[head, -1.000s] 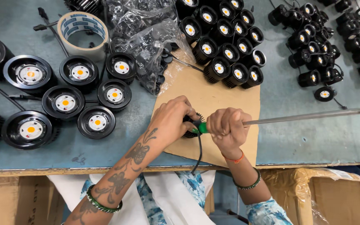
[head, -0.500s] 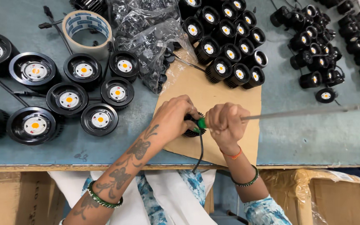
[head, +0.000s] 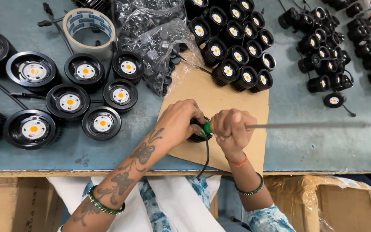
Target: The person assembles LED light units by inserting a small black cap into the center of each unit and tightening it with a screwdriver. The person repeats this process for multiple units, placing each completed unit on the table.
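At the table's near edge, a cardboard sheet (head: 220,99) lies on the worktable (head: 314,146). On it, the left hand (head: 179,122) and right hand (head: 230,129) meet over a small lamp housing (head: 197,131), a screwdriver (head: 305,126) pointing right. Larger lamp housings (head: 69,101) sit left, a tape roll (head: 89,28) behind them, a plastic bag (head: 159,47) beside it. Small lamps (head: 237,47) cluster behind the sheet.

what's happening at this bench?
A person is working on a small black finned lamp housing over a cardboard sheet. The left hand grips the housing; the right hand is fisted around a green-handled tool, with a long metal rod sticking out to the right. A black cable hangs off the table edge. Finished-looking round LED lamps sit around.
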### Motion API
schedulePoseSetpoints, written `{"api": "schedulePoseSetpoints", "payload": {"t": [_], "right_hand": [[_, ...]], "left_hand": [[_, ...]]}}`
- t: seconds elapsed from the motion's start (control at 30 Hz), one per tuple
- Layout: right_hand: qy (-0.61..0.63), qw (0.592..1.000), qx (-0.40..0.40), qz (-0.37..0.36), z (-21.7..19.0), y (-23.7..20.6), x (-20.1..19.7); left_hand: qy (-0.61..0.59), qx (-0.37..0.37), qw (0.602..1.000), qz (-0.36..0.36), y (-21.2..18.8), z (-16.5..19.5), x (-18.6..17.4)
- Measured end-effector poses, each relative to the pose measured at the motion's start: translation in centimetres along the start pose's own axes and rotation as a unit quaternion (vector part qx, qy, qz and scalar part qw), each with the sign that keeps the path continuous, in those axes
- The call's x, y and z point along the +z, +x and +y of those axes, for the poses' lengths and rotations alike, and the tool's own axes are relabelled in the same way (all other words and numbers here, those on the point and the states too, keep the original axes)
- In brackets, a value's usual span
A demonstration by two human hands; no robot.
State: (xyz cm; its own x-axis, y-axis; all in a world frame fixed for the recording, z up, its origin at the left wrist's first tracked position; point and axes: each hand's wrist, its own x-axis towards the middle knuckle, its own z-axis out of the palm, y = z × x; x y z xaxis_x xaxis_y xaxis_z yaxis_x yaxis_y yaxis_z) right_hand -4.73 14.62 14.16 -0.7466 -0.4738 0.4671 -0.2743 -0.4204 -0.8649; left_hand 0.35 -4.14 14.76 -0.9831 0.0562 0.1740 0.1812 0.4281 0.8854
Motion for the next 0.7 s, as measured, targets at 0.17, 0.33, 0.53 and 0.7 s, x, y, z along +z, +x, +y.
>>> {"api": "schedulePoseSetpoints", "payload": {"t": [0.17, 0.33, 0.53, 0.7], "right_hand": [[0.029, 0.995, -0.096, -0.010, -5.0, 2.3, -0.2], [0.030, 0.995, -0.095, -0.020, -6.0, 2.0, 1.0], [-0.013, 1.000, 0.009, 0.012, -1.2, 0.7, 0.8], [0.028, 0.994, -0.104, 0.031, -5.4, 2.5, 1.0]], "left_hand": [[-0.006, -0.002, 1.000, -0.008, 0.2, 0.2, 0.0], [-0.003, 0.000, 1.000, -0.001, 0.3, -0.3, 0.4], [0.015, 0.020, 1.000, -0.002, 0.3, 0.0, 0.3], [0.019, 0.024, 1.000, 0.004, 0.2, -0.1, 0.4]]}}
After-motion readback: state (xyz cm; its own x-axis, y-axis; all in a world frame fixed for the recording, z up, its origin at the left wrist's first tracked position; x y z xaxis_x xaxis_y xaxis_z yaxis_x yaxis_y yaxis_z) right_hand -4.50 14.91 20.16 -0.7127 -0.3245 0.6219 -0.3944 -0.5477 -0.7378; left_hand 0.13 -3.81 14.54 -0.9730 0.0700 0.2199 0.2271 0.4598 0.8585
